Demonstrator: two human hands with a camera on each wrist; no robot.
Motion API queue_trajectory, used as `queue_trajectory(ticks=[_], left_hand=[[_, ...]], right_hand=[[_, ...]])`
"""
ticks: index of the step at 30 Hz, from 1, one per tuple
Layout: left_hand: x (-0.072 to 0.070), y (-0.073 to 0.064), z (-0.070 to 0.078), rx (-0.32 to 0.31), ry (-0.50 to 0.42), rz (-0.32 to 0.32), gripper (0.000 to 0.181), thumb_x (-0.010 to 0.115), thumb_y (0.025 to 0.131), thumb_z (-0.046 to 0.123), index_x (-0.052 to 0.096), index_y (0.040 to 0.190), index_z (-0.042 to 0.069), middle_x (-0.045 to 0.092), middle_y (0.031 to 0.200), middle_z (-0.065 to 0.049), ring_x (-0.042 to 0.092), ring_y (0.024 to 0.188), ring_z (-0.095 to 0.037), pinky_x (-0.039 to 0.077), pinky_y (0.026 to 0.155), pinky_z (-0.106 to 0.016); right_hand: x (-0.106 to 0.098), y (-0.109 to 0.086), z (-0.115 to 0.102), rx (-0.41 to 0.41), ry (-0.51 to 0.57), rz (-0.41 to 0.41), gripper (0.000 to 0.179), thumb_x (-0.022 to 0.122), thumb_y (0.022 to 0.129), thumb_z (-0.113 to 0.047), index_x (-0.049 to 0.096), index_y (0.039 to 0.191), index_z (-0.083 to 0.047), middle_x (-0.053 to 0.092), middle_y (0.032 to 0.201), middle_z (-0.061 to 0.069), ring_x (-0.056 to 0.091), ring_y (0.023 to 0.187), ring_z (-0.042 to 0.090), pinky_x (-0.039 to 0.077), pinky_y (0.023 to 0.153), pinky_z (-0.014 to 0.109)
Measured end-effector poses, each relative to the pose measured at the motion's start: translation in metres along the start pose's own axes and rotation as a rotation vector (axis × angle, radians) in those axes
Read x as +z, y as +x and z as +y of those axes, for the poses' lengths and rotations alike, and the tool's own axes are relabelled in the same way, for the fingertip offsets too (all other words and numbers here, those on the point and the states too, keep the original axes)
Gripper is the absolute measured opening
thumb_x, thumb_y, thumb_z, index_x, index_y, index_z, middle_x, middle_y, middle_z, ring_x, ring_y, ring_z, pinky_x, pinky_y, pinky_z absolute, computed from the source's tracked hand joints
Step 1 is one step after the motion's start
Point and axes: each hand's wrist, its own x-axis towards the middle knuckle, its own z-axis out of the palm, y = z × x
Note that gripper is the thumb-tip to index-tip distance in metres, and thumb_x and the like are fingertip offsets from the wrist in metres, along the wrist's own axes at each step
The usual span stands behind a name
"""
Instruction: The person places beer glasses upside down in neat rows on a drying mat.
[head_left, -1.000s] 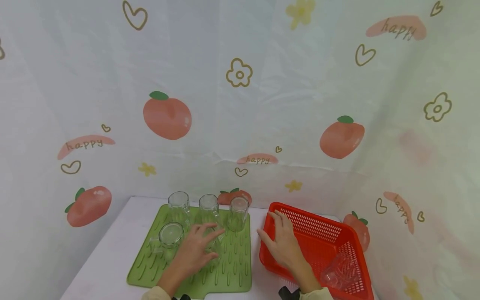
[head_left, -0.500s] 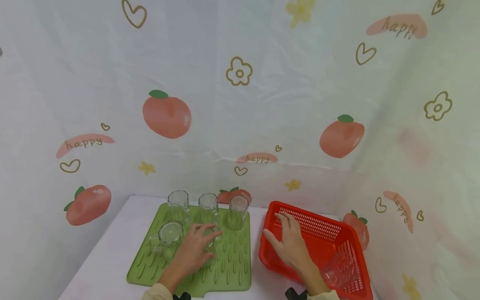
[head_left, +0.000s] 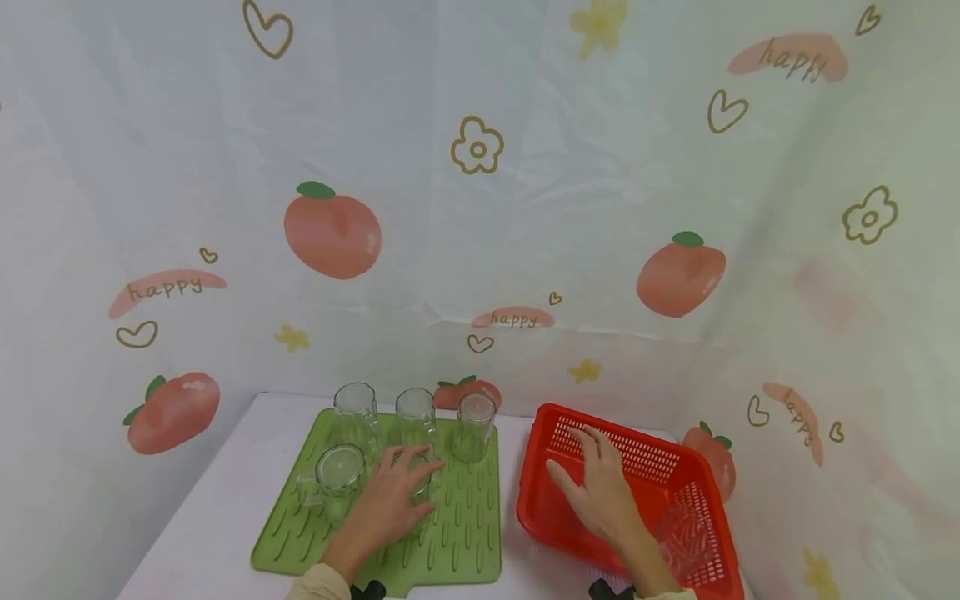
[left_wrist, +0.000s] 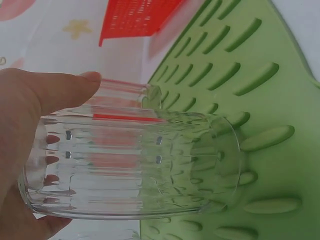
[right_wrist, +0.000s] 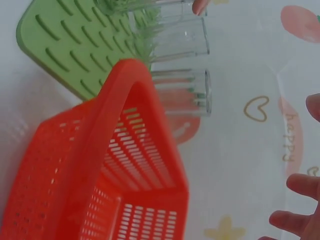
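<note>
In the head view my left hand (head_left: 386, 500) is over a clear glass standing on the green ribbed mat (head_left: 468, 550). The left wrist view shows this ridged glass (left_wrist: 150, 165) upright, with the hand spread around its top. The thumb stands off its side, and fingertips show through the far wall. To the left is a glass mug (head_left: 340, 473) with a handle. My right hand (head_left: 603, 492) hovers over the red basket (head_left: 525, 517), fingers apart, holding nothing. Inside the basket, a clear glass (head_left: 686, 537) lies at the right end.
Along the mat's back edge stand a left glass (head_left: 356, 417), a middle glass (head_left: 415, 421) and a right glass (head_left: 474, 429). Mat and basket rest on a white table (head_left: 217, 500). A printed white curtain (head_left: 420, 250) hangs close behind.
My right hand has moved to the right, from the basket's left rim to over its inside. The left hand stays around the glass almost unchanged.
</note>
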Motion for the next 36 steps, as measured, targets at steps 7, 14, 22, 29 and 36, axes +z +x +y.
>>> queue_trajectory(ticks=[7,14,22,29,36], left_hand=[[-0.002,0.001,0.0,-0.014,0.007,0.006,0.063,0.086,0.08,0.042,0.062,0.138,0.031,0.052,0.151,-0.005,0.046,0.137,-0.035,0.05,0.103,-0.061],[-0.011,0.002,0.002,0.016,-0.039,0.082,0.064,0.084,0.081,0.046,0.062,0.138,0.029,0.053,0.15,-0.006,0.048,0.135,-0.034,0.051,0.102,-0.059],[-0.03,0.0,-0.008,-0.012,-0.136,0.162,0.064,0.077,0.088,0.048,0.056,0.146,0.029,0.051,0.153,-0.006,0.044,0.138,-0.031,0.052,0.101,-0.06],[-0.051,-0.003,-0.022,-0.017,-0.182,0.249,0.065,0.078,0.089,0.039,0.054,0.147,0.022,0.048,0.153,-0.01,0.04,0.141,-0.039,0.047,0.101,-0.067],[-0.064,-0.012,-0.034,-0.075,-0.149,0.246,0.071,0.076,0.091,0.041,0.047,0.153,0.019,0.043,0.157,-0.014,0.035,0.144,-0.04,0.044,0.104,-0.069]], right_hand=[[-0.007,-0.001,0.01,0.027,-0.015,-0.011,0.09,0.049,0.092,-0.077,0.034,0.157,-0.017,0.029,0.162,0.015,0.031,0.147,0.041,0.048,0.104,0.067],[-0.016,-0.004,0.017,0.007,-0.033,0.011,0.085,0.052,0.095,-0.071,0.036,0.156,-0.014,0.03,0.161,0.018,0.029,0.146,0.043,0.045,0.105,0.07],[-0.024,-0.007,0.03,0.031,-0.076,-0.009,0.088,0.054,0.094,-0.071,0.037,0.155,-0.011,0.029,0.159,0.019,0.027,0.145,0.044,0.043,0.105,0.073],[-0.033,-0.01,0.046,0.035,-0.155,-0.027,0.093,0.054,0.091,-0.075,0.038,0.154,-0.008,0.031,0.156,0.023,0.028,0.142,0.048,0.042,0.104,0.074],[-0.043,-0.013,0.06,0.055,-0.215,-0.017,0.097,0.054,0.089,-0.077,0.037,0.152,-0.005,0.031,0.153,0.027,0.028,0.138,0.051,0.043,0.1,0.076]])
